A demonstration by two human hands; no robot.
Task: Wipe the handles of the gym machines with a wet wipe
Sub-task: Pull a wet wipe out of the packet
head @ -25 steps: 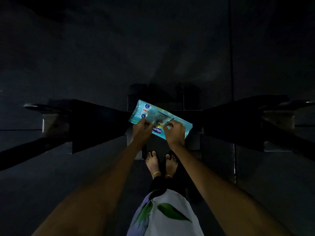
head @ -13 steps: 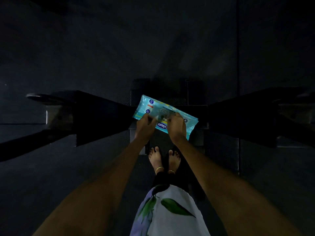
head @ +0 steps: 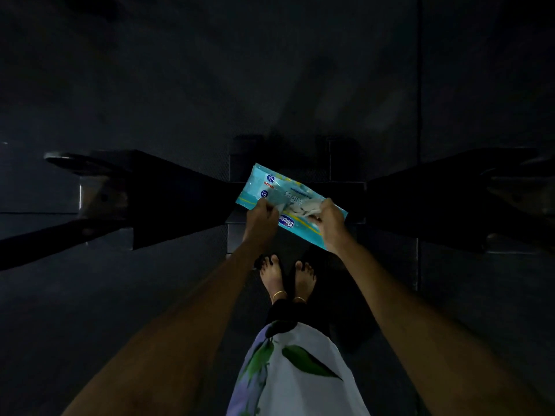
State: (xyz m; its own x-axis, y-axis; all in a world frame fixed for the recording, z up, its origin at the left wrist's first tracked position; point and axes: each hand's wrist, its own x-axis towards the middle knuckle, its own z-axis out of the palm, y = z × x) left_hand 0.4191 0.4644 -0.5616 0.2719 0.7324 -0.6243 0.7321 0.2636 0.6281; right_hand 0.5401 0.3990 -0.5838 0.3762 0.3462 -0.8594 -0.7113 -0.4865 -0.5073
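L hand (head: 260, 216): we pinch the pack (head: 271, 187) at its near edge. R hand (head: 330, 225): we pinch the white wipe (head: 301, 208) showing at the opening, mid-pack. Pack held in air over dark machine arms (head: 168, 187), w/ feet below. Wipe: prob. light, limp, damp, tears easily; take a corner, pull slow. Pack: soft, crinkly, slick film.

I count one turquoise wipes pack (head: 288, 202), with two hands on it: my left hand (head: 260, 219) at its near-left edge, my right hand (head: 332, 225) at its right end. Below the pack, two bare feet (head: 288, 276), one gold anklet (head: 280, 294) on each, two in all.
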